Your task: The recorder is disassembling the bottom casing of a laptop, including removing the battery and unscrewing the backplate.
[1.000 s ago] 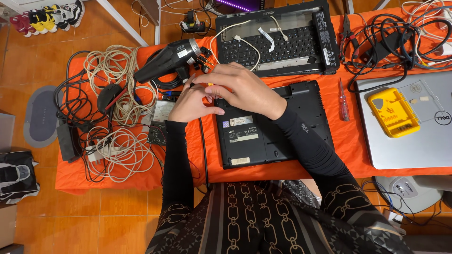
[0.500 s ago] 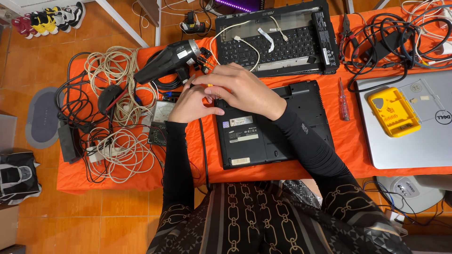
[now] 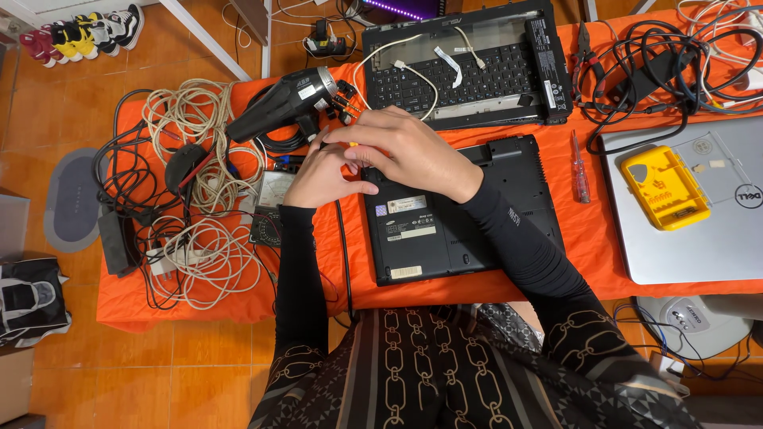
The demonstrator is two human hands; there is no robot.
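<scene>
Both hands met over the top-left corner of the black laptop [image 3: 461, 214], which lay bottom-up on the orange cloth [image 3: 604, 238]. The right hand [image 3: 413, 151] lay curled over the corner, its fingers pinching a small tool with a yellow and red handle [image 3: 352, 145]; only a sliver of that handle showed. The left hand [image 3: 326, 175] rested just beside it, thumb stretched toward the laptop's edge, fingers bent up against the right hand. Whether the left hand gripped anything could not be told.

Compared with the frames a second and half a second before, almost nothing differed: the hands sat at the same corner in the same pose, and the red spot seen between the fingers had become mostly hidden.

A black heat gun [image 3: 286, 103] lay just beyond the hands, pale cable coils [image 3: 199, 127] to the left, a keyboard frame [image 3: 469, 67] behind, and a red screwdriver [image 3: 579, 171] to the laptop's right.
</scene>
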